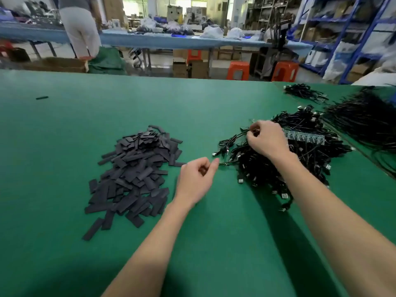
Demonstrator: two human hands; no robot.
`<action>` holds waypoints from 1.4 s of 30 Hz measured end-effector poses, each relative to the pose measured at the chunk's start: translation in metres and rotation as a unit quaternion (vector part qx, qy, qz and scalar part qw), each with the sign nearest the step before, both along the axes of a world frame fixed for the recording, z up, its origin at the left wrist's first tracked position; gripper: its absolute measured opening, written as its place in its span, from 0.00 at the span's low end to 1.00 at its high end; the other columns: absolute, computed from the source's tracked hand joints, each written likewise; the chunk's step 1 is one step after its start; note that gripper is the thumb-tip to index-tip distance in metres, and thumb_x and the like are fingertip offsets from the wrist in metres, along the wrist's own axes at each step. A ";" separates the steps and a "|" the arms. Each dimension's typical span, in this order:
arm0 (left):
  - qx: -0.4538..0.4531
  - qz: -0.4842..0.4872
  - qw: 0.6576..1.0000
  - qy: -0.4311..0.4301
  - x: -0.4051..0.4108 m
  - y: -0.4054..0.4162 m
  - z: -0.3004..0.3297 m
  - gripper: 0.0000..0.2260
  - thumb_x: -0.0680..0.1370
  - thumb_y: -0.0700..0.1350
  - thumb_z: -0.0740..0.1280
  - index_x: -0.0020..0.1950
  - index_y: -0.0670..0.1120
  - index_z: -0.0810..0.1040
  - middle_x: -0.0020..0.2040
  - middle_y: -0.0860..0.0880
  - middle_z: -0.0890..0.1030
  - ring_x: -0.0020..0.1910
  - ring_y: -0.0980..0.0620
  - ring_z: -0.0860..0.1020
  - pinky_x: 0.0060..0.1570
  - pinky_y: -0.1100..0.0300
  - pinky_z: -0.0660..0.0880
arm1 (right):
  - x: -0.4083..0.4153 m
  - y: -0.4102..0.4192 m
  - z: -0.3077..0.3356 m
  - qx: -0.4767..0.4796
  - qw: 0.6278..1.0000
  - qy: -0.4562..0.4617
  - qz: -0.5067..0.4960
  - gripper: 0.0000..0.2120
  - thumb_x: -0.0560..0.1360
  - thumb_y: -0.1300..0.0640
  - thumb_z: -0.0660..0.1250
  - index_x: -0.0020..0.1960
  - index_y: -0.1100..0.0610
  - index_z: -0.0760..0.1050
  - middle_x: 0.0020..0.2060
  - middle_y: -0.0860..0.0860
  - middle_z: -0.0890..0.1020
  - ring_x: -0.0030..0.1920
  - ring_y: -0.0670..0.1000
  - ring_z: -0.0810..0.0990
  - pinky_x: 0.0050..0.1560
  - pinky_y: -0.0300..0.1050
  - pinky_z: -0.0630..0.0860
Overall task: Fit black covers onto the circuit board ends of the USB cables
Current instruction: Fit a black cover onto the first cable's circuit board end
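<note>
The right hand (266, 139) reaches over the tangled heap of thin black USB cables (285, 159) and its curled fingertips pinch one cable strand at the heap's far left edge; which end of the cable it grips is too small to tell. From that pinch a few loose strands trail down and to the left across the green table mat (64, 146), their silver plugs pointing toward the left hand. The left hand (196, 181) hovers just left of the heap, fingers loosely curled around nothing, the forefinger stretched toward the nearest stray plug without clearly touching it.

To the left, near but apart from that hand, lies the loose pile of flat dark-grey rectangular covers (134, 174), strips lying at all angles, a few strays at the near edge with their long axes running toward the viewer.

More black cable bundles (364, 121) lie at the far right of the mat.
</note>
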State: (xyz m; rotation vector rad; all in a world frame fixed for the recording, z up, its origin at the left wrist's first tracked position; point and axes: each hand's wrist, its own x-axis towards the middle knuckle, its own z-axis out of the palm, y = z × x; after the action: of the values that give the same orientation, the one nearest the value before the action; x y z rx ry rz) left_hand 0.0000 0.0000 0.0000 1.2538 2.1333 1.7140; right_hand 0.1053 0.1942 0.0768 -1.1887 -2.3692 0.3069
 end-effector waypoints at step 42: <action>0.139 -0.006 0.961 -0.238 -0.018 -0.009 0.021 0.11 0.84 0.47 0.65 0.43 0.46 0.70 0.36 0.49 0.73 0.33 0.54 0.70 0.34 0.59 0.67 | -0.012 -0.108 0.020 -0.132 0.934 0.268 0.197 0.06 0.75 0.63 0.74 0.46 0.53 0.86 0.43 0.45 0.87 0.46 0.41 0.84 0.56 0.41 0.79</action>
State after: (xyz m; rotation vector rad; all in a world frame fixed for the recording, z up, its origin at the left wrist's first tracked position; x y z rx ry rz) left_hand -0.0178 -0.0090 0.0211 0.7861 1.6491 2.1016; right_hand 0.0934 0.0867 0.0971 -0.6031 -2.0877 0.9767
